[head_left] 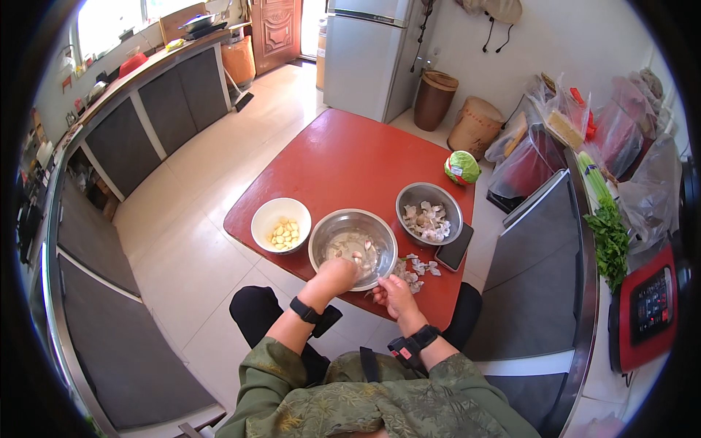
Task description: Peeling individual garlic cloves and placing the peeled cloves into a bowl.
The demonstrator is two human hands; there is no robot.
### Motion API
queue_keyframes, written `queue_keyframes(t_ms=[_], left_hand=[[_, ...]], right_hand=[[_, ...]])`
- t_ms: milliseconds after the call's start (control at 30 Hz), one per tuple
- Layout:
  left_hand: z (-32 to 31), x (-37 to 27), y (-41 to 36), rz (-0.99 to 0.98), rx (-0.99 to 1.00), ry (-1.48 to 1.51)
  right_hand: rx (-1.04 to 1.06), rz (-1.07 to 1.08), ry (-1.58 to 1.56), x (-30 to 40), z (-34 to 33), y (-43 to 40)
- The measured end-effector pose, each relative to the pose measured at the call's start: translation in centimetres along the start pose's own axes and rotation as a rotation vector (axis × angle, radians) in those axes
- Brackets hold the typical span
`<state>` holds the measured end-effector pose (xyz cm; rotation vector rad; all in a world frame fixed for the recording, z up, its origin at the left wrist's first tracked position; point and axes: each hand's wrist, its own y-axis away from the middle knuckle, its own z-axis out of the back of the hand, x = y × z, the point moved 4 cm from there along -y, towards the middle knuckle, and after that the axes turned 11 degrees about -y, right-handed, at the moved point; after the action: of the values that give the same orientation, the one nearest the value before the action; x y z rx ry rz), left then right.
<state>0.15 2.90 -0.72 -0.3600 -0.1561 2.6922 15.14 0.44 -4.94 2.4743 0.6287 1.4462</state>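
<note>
A stainless steel bowl (315, 247) with water and several unpeeled garlic cloves (357, 257) stands near the table's front edge. My left hand (338, 274) reaches over its near rim, fingers down towards the cloves; the fingertips are hidden. At the bowl's right near rim is my right hand (395, 295), thumb and forefinger close together; whether they pinch a bit of skin cannot be told. Peeled cloves (285, 234) lie in a white bowl (262, 216) on the left. A second steel bowl (404, 192) on the right holds garlic and papery skins (430, 220).
Loose garlic skins (419, 266) and a smartphone (455, 249) lie on the red table (339, 159), right of the middle bowl. A green wrapped roundish thing (461, 167) sits at the right edge. Celery (608, 235) and a red appliance (646, 312) are on the right counter.
</note>
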Motion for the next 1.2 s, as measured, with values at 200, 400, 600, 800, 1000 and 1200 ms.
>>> queue_keyframes(t_ms=[200,400,600,800,1000,1200], left_hand=[[-1.8,-2.5,0.2,-0.254,0.185,0.011],[-0.8,-2.0,-2.1,-0.150,0.105,-0.090],[-1.2,-1.7,-3.6,-0.119,0.278,-0.214],[-1.7,-3.2,-6.9,-0.088,0.212,-0.201],[-2.8,-3.1,-7.9,-0.115,0.345,-0.189],[-2.4,-1.2,-5.7,-0.140,0.483,-0.249]], right_hand=[[-0.051,0.030,0.017,1.3,2.5,1.1],[0.011,0.046,0.192,2.7,4.5,1.4],[0.130,0.507,0.909,8.1,1.6,3.3],[0.165,0.730,0.914,9.2,-1.6,1.8],[0.224,0.768,0.970,8.9,-1.7,0.4],[0.258,0.772,1.006,8.9,-2.6,0.2]])
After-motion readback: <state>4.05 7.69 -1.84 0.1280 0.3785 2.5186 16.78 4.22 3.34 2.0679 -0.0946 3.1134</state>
